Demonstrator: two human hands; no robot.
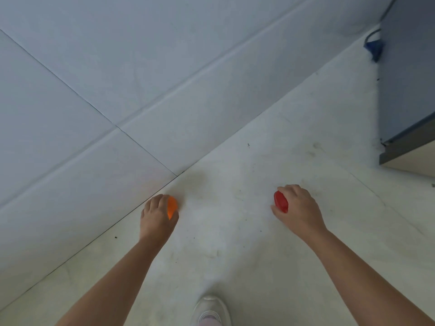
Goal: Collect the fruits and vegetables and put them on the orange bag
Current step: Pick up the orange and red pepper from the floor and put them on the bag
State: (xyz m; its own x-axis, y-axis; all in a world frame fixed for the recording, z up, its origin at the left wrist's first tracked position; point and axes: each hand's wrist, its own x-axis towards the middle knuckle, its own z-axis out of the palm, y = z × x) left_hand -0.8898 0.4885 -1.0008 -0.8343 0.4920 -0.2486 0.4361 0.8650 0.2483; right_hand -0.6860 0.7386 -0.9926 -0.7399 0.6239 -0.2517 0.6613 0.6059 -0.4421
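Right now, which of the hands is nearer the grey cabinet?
Right. The right hand, gripping a red item, is below-left of the cabinet; the left hand, gripping an orange item, is farther left.

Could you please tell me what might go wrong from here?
Each hand is full: the left hand grips an orange piece, the right hand a red piece, so a slip might go uncaught. The orange bag is out of view, so both must be carried further.

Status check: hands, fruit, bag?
Left hand grips orange piece; right hand grips red piece. Orange bag not in view. Floor ahead; cabinet far right.
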